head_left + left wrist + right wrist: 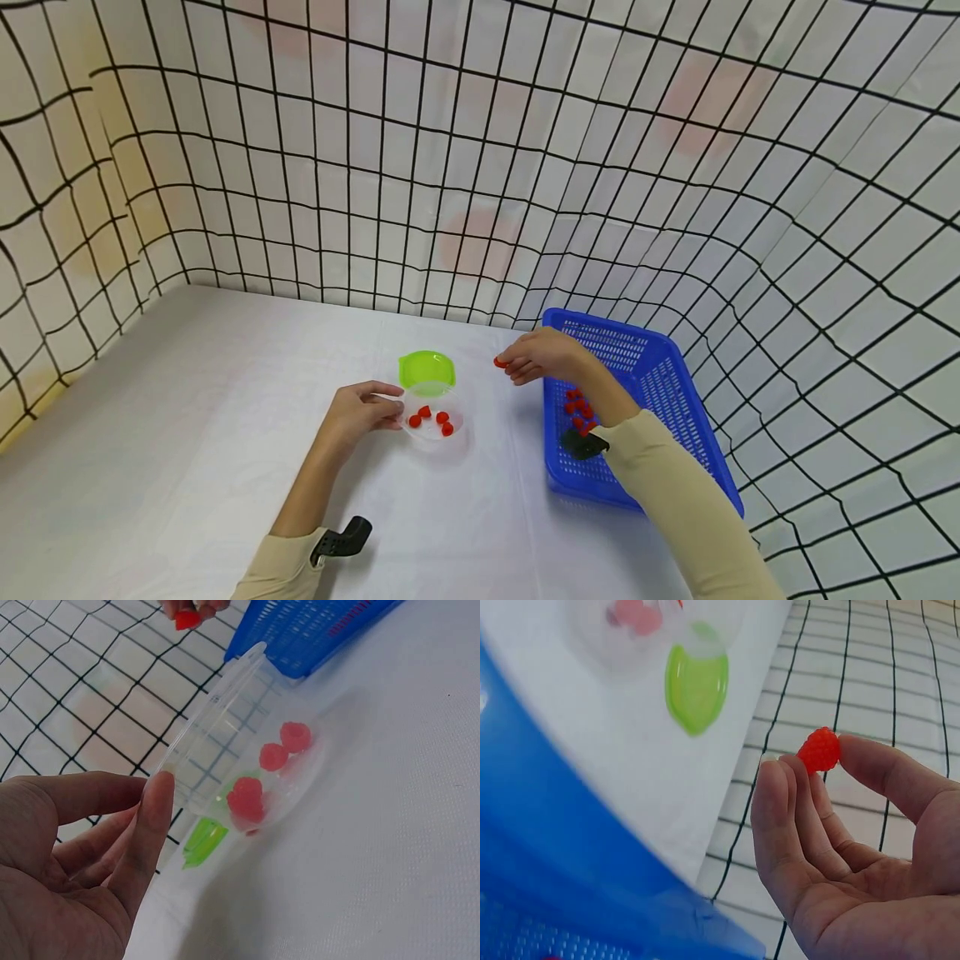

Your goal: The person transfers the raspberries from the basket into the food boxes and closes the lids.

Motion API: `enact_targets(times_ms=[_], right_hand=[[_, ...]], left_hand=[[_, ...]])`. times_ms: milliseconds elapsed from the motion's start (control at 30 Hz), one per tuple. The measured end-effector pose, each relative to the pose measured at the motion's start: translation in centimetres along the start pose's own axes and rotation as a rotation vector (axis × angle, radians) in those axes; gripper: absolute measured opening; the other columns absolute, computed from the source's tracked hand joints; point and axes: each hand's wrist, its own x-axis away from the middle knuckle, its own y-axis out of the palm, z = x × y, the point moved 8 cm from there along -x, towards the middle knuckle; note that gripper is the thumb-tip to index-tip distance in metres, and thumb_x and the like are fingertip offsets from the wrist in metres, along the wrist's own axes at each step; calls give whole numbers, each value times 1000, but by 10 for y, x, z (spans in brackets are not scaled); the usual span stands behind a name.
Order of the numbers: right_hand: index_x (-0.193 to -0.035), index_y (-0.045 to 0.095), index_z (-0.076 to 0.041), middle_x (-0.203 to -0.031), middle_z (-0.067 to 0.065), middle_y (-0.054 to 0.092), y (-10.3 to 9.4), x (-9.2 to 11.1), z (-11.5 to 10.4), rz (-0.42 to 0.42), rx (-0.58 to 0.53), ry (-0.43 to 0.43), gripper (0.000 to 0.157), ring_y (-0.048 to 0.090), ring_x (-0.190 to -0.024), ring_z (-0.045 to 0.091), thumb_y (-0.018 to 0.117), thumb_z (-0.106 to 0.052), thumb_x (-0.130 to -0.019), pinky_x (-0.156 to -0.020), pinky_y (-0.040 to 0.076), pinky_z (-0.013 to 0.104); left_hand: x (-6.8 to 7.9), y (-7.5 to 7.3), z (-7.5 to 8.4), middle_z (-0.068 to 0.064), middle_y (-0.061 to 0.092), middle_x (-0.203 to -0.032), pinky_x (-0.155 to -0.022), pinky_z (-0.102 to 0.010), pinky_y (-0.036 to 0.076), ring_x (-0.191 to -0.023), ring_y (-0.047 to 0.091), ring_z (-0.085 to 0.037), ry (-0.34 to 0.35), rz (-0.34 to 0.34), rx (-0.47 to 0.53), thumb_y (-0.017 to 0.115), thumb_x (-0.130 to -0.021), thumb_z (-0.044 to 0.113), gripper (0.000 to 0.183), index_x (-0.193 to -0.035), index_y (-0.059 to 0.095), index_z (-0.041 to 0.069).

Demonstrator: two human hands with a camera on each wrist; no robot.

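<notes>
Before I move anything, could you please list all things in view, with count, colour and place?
clear bowl: one, transparent, on the table
red berries in the bowl: at least four, red, on its bottom
green lid-like piece: one, green, just beyond the bowl
basket: one, blue, at the person's right
red berries in the basket: several, partly hidden, red
held berry: one, red, pinched by the right hand
table: one, white, underneath
grid: black, behind and beside the table
wrist devices: two, black, at the wrists
sleeves: two, beige, on the arms
left hand: one, at the bowl's rim
right hand: one, near the basket
</notes>
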Motion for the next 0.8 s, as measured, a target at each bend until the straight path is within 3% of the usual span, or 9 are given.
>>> enact_targets(times_ms=[367, 600, 800], right_hand=[[-111, 70, 3, -98, 15, 74, 43, -17, -3, -56, -1, 12, 29, 74, -81, 22, 75, -17, -92, -81, 64, 34], [-114, 69, 5, -119, 28, 69, 65, -23, -2, -108, -15, 8, 29, 70, -107, 40, 72, -15, -94, -83, 63, 34], [-115, 68, 6, -121, 28, 68, 78, -26, -1, -135, -24, 1, 29, 70, -108, 41, 70, -14, -95, -85, 63, 35]], left_hand=[[-1, 0, -2, -14, 73, -89, -79, -37, 64, -69, 73, -19, -11, 1, 2, 71, -93, 8, 29, -119, 68, -3], [-2, 0, -2, -14, 73, -88, -76, -34, 64, -68, 73, -19, 0, 1, 6, 70, -93, 7, 28, -118, 69, -4], [-1, 0, -2, -14, 73, -89, -75, -33, 64, -68, 73, -19, -2, 1, 14, 70, -93, 6, 27, -118, 68, -5]])
